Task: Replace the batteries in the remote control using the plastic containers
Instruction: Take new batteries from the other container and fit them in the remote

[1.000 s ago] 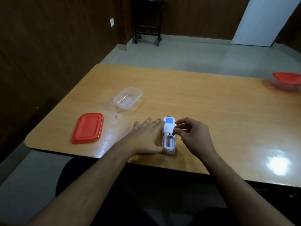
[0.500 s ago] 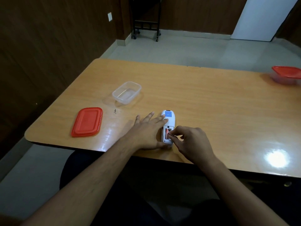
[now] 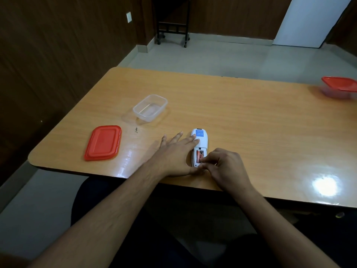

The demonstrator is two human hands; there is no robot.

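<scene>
While the left hand (image 3: 174,153) lies flat, pinning the remote control (image 3: 200,146) face-down at the table's (image 3: 251,117) near edge, right hand (image 3: 227,167) fingertips pinch at an orange battery (image 3: 199,156) in the open bay — real grasp unclear.

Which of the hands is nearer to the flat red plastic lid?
Left. The left hand lies just right of the flat red plastic lid; the right hand is farther right.
</scene>
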